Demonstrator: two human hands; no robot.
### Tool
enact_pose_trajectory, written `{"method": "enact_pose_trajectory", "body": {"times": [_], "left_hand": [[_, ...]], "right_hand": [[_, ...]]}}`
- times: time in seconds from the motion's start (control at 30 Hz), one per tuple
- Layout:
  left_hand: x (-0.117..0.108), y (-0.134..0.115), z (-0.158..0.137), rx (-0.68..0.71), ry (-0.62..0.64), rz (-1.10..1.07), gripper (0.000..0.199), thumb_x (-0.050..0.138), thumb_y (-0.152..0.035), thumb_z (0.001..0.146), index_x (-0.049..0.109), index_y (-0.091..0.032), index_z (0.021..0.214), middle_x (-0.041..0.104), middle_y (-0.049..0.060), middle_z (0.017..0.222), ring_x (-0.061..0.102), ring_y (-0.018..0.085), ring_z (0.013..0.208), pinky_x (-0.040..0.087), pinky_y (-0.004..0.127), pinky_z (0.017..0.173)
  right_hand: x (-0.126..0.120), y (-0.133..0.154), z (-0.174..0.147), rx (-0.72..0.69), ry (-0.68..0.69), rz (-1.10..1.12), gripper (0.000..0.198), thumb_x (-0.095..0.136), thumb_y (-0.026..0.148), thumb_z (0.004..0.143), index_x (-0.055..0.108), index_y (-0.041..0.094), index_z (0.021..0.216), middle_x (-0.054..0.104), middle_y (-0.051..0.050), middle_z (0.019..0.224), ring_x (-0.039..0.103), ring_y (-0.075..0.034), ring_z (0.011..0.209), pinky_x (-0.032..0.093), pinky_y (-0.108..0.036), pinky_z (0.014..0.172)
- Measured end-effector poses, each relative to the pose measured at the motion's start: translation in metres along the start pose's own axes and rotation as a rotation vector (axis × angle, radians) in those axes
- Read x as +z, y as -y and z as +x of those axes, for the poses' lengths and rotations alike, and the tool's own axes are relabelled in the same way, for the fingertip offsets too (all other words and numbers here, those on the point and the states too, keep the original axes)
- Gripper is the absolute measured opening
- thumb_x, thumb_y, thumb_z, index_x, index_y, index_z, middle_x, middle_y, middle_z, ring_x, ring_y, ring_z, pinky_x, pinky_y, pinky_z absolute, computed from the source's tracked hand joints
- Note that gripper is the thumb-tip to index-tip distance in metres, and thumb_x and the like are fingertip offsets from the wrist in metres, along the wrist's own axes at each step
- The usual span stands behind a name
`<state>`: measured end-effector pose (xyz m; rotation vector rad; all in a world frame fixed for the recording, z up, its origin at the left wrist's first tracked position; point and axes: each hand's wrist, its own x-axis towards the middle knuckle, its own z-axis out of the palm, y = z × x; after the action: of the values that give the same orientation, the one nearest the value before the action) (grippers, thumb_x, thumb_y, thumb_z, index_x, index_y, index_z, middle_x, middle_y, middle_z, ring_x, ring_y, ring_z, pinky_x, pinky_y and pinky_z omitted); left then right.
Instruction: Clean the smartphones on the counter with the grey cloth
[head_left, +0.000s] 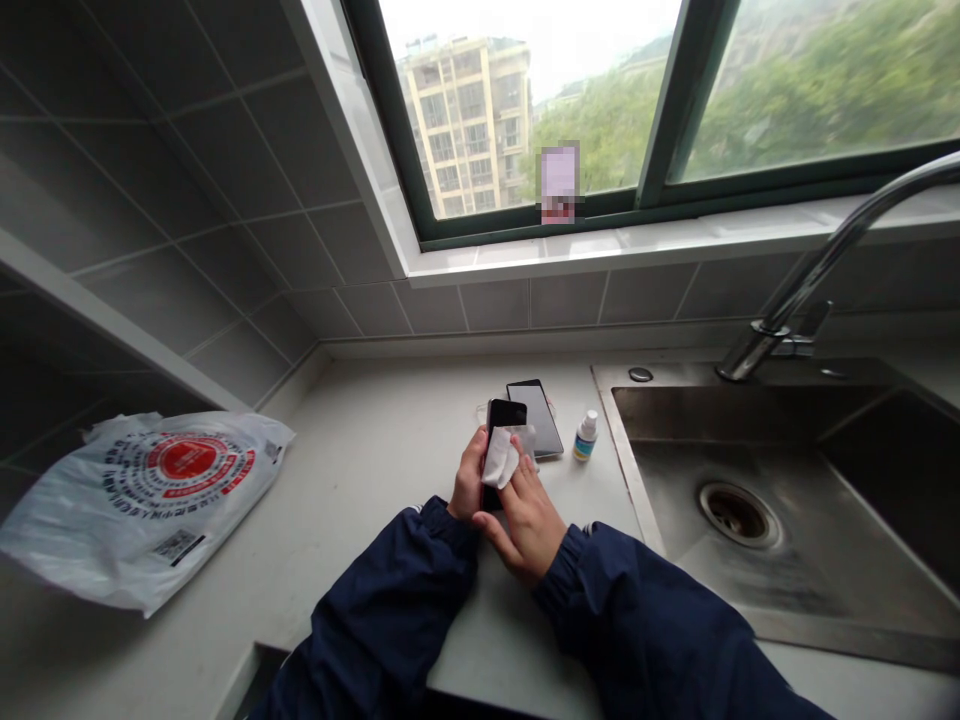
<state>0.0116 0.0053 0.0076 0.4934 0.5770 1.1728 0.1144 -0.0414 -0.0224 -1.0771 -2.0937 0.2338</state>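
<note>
A black smartphone (508,412) is held above the counter by my left hand (469,474), whose fingers wrap its left edge. My right hand (527,515) presses a white wipe (500,459) against the phone's screen, with the fingertips on the cloth. The wipe covers the middle of the screen, and the hands hide the phone's lower part. Just behind lies a flat tablet-like device (545,420) with a grey face and dark border. To its right stands a small white bottle (586,436) with a blue and yellow label, touched by neither hand.
At right, a steel sink (626,480) is set into the white counter (360,430), with a chrome faucet (757,345) behind it. A printed plastic bag (142,500) lies on the left. The window (525,230) and tiled wall rise at the back.
</note>
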Motion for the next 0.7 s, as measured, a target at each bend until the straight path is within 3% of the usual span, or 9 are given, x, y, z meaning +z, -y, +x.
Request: {"method": "enact_pose_trajectory", "body": {"times": [0.17, 0.33, 0.47, 0.6, 0.7], "left_hand": [[-0.006, -0.012, 0.004, -0.116, -0.078, -0.035, 0.053, 0.045, -0.056, 0.095, 0.071, -0.011, 0.104, 0.075, 0.013, 0.088, 0.072, 0.025, 0.079, 0.058, 0.039, 0.079], [-0.014, -0.024, 0.009, -0.029, -0.156, 0.021, 0.071, 0.043, -0.060, 0.093, 0.063, 0.000, 0.126, 0.075, 0.014, 0.081, 0.069, 0.021, 0.062, 0.057, 0.033, 0.067], [-0.019, -0.026, 0.013, -0.010, -0.178, 0.041, 0.076, 0.044, -0.061, 0.092, 0.056, 0.001, 0.134, 0.074, 0.012, 0.076, 0.068, 0.021, 0.060, 0.055, 0.032, 0.063], [-0.018, -0.024, 0.013, -0.039, -0.176, 0.019, 0.073, 0.043, -0.061, 0.092, 0.060, 0.000, 0.130, 0.073, 0.012, 0.075, 0.067, 0.020, 0.059, 0.054, 0.030, 0.061], [-0.012, -0.020, 0.010, -0.086, -0.150, -0.007, 0.071, 0.042, -0.063, 0.093, 0.064, -0.002, 0.123, 0.066, 0.006, 0.062, 0.060, 0.016, 0.049, 0.050, 0.027, 0.053]], "right_hand": [[0.000, 0.006, -0.002, -0.089, 0.111, 0.038, 0.074, 0.048, 0.045, 0.099, 0.027, 0.000, 0.154, 0.024, -0.028, 0.161, 0.009, -0.039, 0.153, 0.032, -0.061, 0.117], [0.001, 0.010, -0.003, -0.144, 0.153, 0.106, 0.069, 0.050, 0.043, 0.099, 0.033, 0.004, 0.153, 0.033, -0.024, 0.159, 0.011, -0.036, 0.154, 0.029, -0.059, 0.120], [0.005, 0.009, -0.005, -0.144, 0.153, 0.146, 0.067, 0.049, 0.042, 0.099, 0.033, 0.006, 0.153, 0.036, -0.022, 0.158, 0.014, -0.035, 0.153, 0.030, -0.058, 0.120], [0.006, 0.008, -0.006, -0.130, 0.169, 0.149, 0.068, 0.047, 0.044, 0.100, 0.032, 0.003, 0.153, 0.034, -0.024, 0.159, 0.012, -0.036, 0.154, 0.029, -0.058, 0.120], [0.006, 0.008, -0.006, -0.110, 0.192, 0.120, 0.077, 0.047, 0.048, 0.100, 0.026, 0.000, 0.155, 0.026, -0.027, 0.161, 0.008, -0.038, 0.154, 0.028, -0.059, 0.120]]}}
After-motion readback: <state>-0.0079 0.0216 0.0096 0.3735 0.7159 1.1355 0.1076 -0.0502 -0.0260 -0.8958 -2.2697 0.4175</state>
